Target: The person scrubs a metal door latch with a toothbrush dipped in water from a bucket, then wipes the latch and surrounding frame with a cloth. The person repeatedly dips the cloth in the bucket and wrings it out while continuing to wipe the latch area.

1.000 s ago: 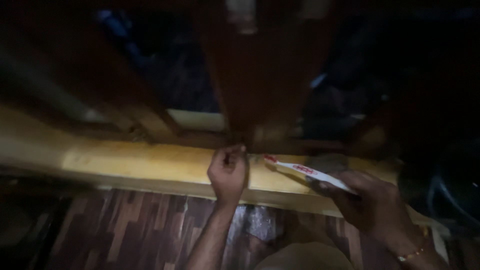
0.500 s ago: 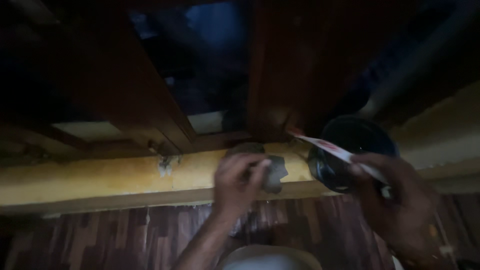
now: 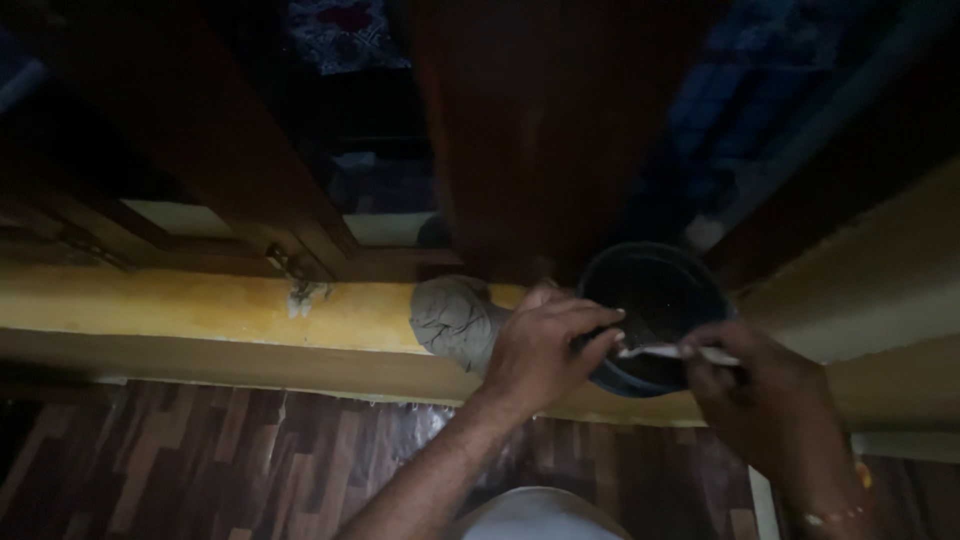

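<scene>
The scene is dim. My left hand [image 3: 545,345] grips the near left rim of a dark round bowl [image 3: 655,290] that sits on a yellow ledge [image 3: 200,310]. My right hand [image 3: 765,400] holds a white flat stick-like tool [image 3: 680,352] with its tip over the bowl's near edge. A grey crumpled cloth [image 3: 452,318] lies on the ledge just left of my left hand.
Dark wooden window frames [image 3: 270,200] rise behind the ledge, with a metal latch [image 3: 285,265] at the frame's base. Below the ledge is a brown patterned floor [image 3: 200,460]. A pale wall [image 3: 880,290] slants at the right.
My left hand let go of the grey cloth and moved right onto the bowl's rim. My right hand brought the white tool down to the bowl's near edge. The view shifted.
</scene>
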